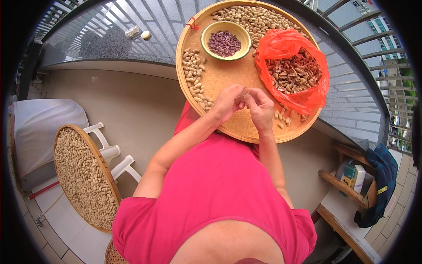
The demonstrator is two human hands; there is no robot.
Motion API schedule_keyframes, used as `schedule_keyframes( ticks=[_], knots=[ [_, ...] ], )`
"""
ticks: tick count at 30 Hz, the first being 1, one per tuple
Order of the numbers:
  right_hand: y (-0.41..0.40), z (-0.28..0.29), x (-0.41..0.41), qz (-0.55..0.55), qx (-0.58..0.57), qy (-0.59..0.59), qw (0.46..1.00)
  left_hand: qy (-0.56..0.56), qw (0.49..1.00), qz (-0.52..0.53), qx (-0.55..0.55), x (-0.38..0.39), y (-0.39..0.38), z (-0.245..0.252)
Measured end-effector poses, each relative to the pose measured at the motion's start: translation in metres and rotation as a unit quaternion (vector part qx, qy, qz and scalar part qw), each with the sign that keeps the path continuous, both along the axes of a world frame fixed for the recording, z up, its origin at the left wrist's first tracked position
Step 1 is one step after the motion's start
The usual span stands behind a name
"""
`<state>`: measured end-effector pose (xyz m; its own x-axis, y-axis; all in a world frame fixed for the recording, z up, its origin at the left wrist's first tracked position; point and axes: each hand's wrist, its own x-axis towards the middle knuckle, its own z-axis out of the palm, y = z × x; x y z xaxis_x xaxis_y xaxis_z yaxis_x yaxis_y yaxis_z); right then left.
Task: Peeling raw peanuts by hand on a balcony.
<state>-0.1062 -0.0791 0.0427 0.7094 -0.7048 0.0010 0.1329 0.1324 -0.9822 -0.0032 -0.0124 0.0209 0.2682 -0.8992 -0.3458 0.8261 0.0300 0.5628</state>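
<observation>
My left hand (228, 103) and my right hand (260, 107) meet at the fingertips above a round woven bamboo tray (230, 76). Pinched between them is a small brownish peanut piece (244, 91), mostly hidden by the fingers. Beyond my hands, a cream enamel bowl (246, 42) with a green rim holds purple-red shelled peanuts (225, 43). To its right stands an opened red plastic bag (318, 89) full of broken peanut shells (293, 73). Unshelled peanuts lie along the tray's far edge (260, 19), its left edge (194, 74) and near the bag (283, 118).
A second bamboo tray (105, 171), heaped with unshelled peanuts, rests by a white plastic stool (108, 151) at left. A granite ledge (108, 46) and metal railing (372, 43) border the far side. At right, a wooden chair (343, 189) carries dark plaid cloth (382, 178).
</observation>
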Motion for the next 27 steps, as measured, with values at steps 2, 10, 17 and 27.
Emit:
schedule_keyframes(
  ticks=[2, 10, 17, 27],
  knots=[
    [0.002, 0.002, 0.002, -0.010, -0.030, 0.010, 0.999, 0.028, 1.000, 0.009, -0.005, 0.001, -0.001, 0.000],
    [-0.009, 0.003, -0.006, -0.014, 0.042, 0.005, 0.999, -0.006, 1.000, 0.005, -0.004, 0.008, 0.002, 0.004],
    [-0.003, 0.018, -0.001, 0.053, -0.064, 0.096, 0.992, -0.128, 0.987, -0.091, 0.016, 0.006, 0.006, -0.001],
    [-0.033, 0.020, -0.002, -0.099, -0.253, 0.190, 0.943, -0.238, 0.969, 0.019, 0.055, 0.037, -0.016, 0.016]
  ],
)
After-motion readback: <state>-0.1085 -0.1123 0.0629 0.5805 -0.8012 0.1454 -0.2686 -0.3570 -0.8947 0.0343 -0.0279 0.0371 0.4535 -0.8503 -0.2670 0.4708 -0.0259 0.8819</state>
